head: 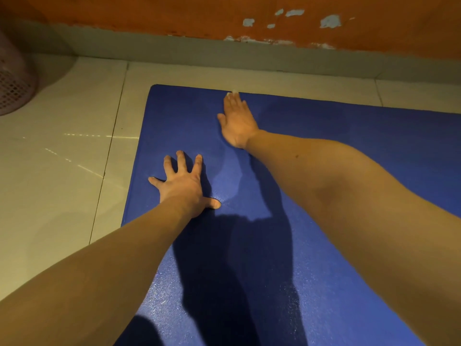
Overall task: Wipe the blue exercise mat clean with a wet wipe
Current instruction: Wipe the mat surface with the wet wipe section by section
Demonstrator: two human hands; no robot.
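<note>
my left hand (pixel 183 181) splayed flat on blue mat (pixel 324 146), right hand (pixel 237 121) pressing wet wipe (pixel 234 92) flat, mesh basket (pixel 12 83) far left

Pale floor tiles (pixel 62 171) fill the left side, with thin streaks of light (pixel 82 168) running across them. A pinkish perforated basket (pixel 12 81) stands on the floor at the far left edge. At the top is an orange wall (pixel 174 13) with peeled patches (pixel 330 21) showing pale, and a grey skirting band (pixel 174 49) runs below it.
</note>
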